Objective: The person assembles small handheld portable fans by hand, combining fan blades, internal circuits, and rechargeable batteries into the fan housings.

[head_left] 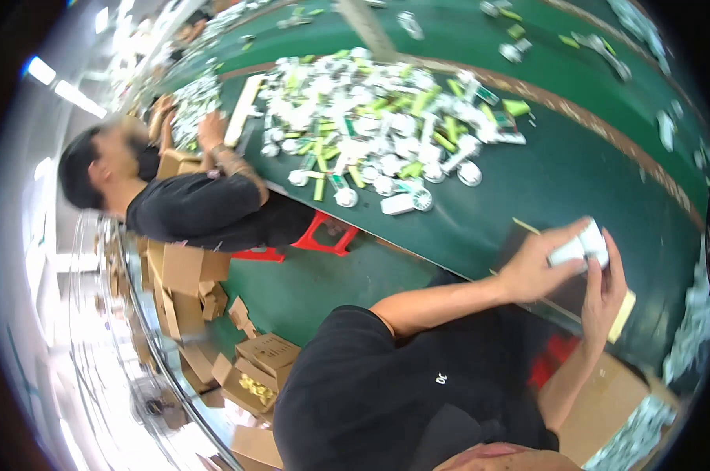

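Observation:
Above the near right part of the green worktable [465, 228], my left hand [534, 263] is closed on a white plastic device [567, 252]. My right hand [604, 289] grips the same device from the other side, its fingers at the right end. The device looks bent or in two parts, and the fingers partly cover it. Farther left lies a large heap of white plastic devices [402, 124] with round heads, mixed with yellow-green cylinders and small green boards. One white device with a vented round head [422, 199] lies at the heap's near edge.
A co-worker in a black shirt [202, 208] works at the table's left. Beyond the wooden rail [598, 125] runs a green belt [465, 39] with scattered parts. Cardboard boxes [268, 353] and a red stool [327, 234] stand on the floor. An open carton [606, 400] sits beside my right arm.

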{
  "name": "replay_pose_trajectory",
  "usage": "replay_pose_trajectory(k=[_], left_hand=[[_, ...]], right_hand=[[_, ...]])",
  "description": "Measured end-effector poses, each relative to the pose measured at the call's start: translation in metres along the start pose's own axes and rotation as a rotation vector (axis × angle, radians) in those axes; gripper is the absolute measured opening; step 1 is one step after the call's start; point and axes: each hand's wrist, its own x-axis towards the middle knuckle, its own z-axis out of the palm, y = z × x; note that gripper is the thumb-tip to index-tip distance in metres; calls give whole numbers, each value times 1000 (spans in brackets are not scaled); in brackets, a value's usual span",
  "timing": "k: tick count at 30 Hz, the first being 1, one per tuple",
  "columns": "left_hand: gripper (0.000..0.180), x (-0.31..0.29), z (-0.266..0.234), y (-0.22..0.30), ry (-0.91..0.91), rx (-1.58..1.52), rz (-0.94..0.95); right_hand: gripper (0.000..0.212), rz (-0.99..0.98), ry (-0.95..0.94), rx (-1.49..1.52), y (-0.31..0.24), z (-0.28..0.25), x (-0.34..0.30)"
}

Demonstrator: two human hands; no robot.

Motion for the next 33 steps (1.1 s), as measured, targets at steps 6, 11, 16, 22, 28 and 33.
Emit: replay_pose_trajectory(k=[6,11,16,22,28,33], left_hand=[[65,-1,-8,12,90,-134,-97],[61,3,2,6,-9,-250,-113],[60,0,5,3,-11,-240,-130],[60,-2,7,7,26,-226,-143],[61,-4,7,8,23,-222,-151],[60,-7,10,2,68,-270,-154]], right_hand=[[36,-39,-16,97,-17,22,14],[36,-88,98,10,-19,8,7],[39,-145,26,-218,-22,-1,4],[46,-178,-7,-231,-22,0,0],[47,-183,-50,-249,-28,-4,2],[47,-169,-63,-196,-25,-4,4]])
